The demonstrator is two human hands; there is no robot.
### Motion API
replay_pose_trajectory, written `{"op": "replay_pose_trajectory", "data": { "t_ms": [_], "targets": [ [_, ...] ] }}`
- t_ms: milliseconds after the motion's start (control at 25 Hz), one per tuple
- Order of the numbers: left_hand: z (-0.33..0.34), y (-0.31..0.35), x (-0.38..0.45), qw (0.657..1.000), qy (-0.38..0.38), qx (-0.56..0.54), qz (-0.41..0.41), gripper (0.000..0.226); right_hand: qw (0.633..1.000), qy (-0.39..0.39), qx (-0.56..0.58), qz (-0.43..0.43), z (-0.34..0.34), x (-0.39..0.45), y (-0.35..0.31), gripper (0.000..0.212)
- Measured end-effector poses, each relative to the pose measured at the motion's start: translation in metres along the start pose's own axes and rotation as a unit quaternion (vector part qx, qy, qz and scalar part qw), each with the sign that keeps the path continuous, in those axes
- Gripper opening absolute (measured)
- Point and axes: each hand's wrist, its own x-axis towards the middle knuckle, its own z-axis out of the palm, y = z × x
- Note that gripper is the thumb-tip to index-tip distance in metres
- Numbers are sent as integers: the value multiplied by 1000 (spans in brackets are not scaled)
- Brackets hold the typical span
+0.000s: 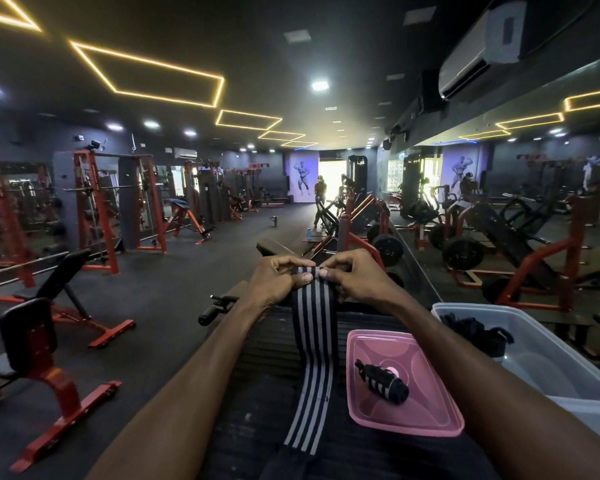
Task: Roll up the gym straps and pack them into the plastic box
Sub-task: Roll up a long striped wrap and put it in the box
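Both hands are up together at the far end of a black gym strap (pixel 313 327) with grey stripes: the left hand (pixel 278 279) and the right hand (pixel 354 277) each pinch its top edge, fingers curled over the fold, thumbs nearly meeting. From there the strap runs flat toward the near side along a dark padded bench (pixel 267 382). Just right of it lies a pink lid (pixel 426 415), and on the lid rests a strap already rolled into a tight bundle (pixel 383 381). Further right stands the clear plastic box (pixel 548 362), with more dark straps (pixel 473 332) heaped in its far corner. Red weight benches stand off to the left
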Motion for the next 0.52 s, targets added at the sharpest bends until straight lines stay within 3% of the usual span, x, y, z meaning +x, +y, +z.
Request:
{"op": "replay_pose_trajectory", "data": {
  "t_ms": [200,520],
  "targets": [
    [-5,-9,1,1000,0,-12,-13,28,1000,-21,19,6,3,-1,3,17],
    [2,-11,-5,978,-43,-187,-86,24,995,63,55,-46,8,-9,3,16]
  ]
}}
